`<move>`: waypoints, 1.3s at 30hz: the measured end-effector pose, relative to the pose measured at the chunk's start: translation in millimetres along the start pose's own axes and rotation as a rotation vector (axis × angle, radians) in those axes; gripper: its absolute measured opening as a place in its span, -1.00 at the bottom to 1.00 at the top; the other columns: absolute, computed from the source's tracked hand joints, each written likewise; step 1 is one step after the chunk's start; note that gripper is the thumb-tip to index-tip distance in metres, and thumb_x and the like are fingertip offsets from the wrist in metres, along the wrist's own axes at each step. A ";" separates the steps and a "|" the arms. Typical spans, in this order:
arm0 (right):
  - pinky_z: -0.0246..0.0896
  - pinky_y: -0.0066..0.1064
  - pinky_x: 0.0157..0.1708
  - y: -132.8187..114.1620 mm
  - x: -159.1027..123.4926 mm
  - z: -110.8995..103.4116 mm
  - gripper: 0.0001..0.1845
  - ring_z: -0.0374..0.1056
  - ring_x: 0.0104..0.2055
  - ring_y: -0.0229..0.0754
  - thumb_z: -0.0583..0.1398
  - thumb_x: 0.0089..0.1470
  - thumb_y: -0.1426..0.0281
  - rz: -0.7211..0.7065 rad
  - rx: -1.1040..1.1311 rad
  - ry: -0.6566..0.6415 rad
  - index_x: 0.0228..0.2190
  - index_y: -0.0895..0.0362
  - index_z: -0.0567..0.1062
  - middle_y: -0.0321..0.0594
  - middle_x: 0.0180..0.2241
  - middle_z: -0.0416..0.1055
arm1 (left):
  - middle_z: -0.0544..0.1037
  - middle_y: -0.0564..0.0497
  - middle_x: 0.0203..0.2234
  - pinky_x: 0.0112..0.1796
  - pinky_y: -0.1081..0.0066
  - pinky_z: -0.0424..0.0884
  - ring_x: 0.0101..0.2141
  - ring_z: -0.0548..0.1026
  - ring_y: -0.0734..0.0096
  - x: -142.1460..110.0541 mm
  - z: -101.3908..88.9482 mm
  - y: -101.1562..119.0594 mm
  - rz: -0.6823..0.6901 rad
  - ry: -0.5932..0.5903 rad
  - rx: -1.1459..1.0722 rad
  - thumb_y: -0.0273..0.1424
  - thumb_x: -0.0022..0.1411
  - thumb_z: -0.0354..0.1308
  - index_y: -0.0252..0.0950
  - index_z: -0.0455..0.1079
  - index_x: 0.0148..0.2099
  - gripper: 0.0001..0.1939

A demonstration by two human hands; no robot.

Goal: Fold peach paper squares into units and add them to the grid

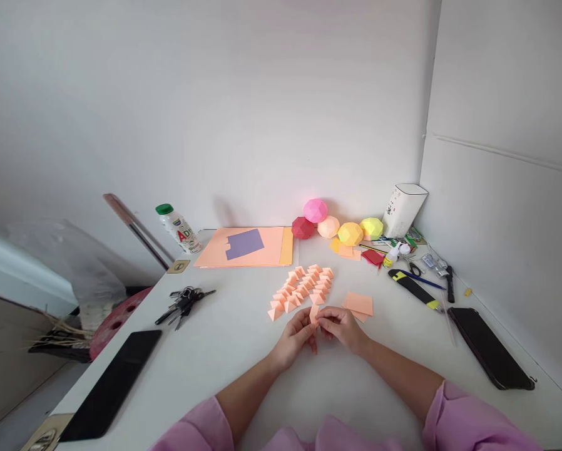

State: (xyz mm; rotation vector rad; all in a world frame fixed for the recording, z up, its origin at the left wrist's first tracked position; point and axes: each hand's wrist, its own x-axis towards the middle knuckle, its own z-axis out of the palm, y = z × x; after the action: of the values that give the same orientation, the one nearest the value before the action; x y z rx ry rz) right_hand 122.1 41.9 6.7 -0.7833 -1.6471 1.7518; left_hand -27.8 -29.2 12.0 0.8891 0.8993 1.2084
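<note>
A small peach piece of paper (314,314), partly folded, is pinched between my two hands above the table. My left hand (294,335) grips its left side, fingers curled around the back. On its right edge, the thumb and fingertips of my right hand (344,329) press together. Just beyond my hands stand rows of folded peach paper units (302,289) with raised points. Beside my right hand lie flat peach paper squares (358,304), loosely stacked. My fingers hide part of the held piece.
Paper polyhedron balls (350,233) sit against the back wall near a white box (403,210). A cutter knife (415,290), glue bottle (392,255) and phone (491,347) lie right. Left are keys (184,305), a black tablet-like slab (112,383), a bottle (180,230) and coloured sheets (274,247).
</note>
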 end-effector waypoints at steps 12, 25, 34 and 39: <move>0.14 -0.47 -0.60 6.0 0.3 -2.5 -0.75 0.22 -0.59 -0.33 0.25 -0.06 0.22 0.015 0.022 0.036 -0.38 0.16 0.49 -0.35 -0.60 0.32 | 0.34 0.12 -0.56 -0.55 0.44 0.37 -0.57 0.33 0.52 2.1 -1.1 -4.3 -0.013 0.099 -0.088 -0.40 -0.02 0.23 -0.29 0.26 -0.05 -0.56; 0.14 -0.51 -0.62 3.8 0.7 1.0 -0.75 0.23 -0.57 -0.35 0.24 -0.06 0.26 -0.005 0.050 0.054 -0.36 0.15 0.36 -0.35 -0.52 0.30 | 0.41 0.12 -0.66 -0.65 0.48 0.29 -0.71 0.34 0.53 3.3 2.5 -9.1 -0.054 0.170 0.123 -0.06 0.07 0.14 -0.26 0.14 -0.44 -0.61; 0.11 -0.50 -0.60 3.1 0.0 2.3 -0.83 0.16 -0.58 -0.35 0.19 0.00 0.31 -0.042 -0.013 -0.037 -0.44 0.13 0.31 -0.38 -0.55 0.21 | 0.39 0.13 -0.66 -0.66 0.50 0.27 -0.70 0.32 0.55 3.0 0.4 -10.2 -0.010 0.132 0.080 -0.08 0.10 0.13 -0.27 0.17 -0.42 -0.64; 0.07 -0.49 -0.58 -1.7 -2.1 3.6 -0.80 0.14 -0.58 -0.35 0.17 0.02 0.32 -0.044 -0.083 -0.062 -0.53 0.15 0.29 -0.39 -0.58 0.19 | 0.39 0.12 -0.67 -0.66 0.51 0.27 -0.69 0.32 0.54 2.1 2.3 -8.5 -0.025 0.124 0.097 -0.10 0.08 0.15 -0.28 0.16 -0.44 -0.64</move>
State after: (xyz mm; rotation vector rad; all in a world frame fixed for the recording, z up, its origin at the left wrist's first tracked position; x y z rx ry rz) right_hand 120.8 38.1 8.7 -0.7308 -1.7745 1.7023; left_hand -22.3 -28.4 4.9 0.8852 1.0730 1.2165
